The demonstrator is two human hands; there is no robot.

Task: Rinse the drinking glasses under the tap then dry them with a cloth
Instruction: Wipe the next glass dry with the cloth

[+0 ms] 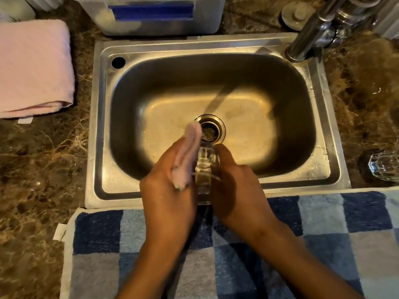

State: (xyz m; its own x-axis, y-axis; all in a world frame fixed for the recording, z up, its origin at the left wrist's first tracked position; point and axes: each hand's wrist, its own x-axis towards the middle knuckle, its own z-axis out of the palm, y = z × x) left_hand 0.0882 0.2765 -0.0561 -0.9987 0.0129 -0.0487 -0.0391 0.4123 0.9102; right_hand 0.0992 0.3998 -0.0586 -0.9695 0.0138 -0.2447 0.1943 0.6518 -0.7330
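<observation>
Clear drinking glass (pixel 205 169): held over the near edge of the stainless steel sink (pixel 103 130), gripped by the right hand (pixel 235 188). Small pink cloth (pixel 187 154): pressed against it, clutched in the left hand (pixel 168 201). Second clear faceted glass (pixel 383 169): on the brown marble counter (pixel 43 158), right. Folded pink towel (pixel 32 67): left.

Steel sink (pixel 101 117) with drain (pixel 212 128) set in brown marble counter (pixel 43 147), blue checkered towel (pixel 323 244) along its near edge, translucent plastic container (pixel 151 16) with blue label behind it.
</observation>
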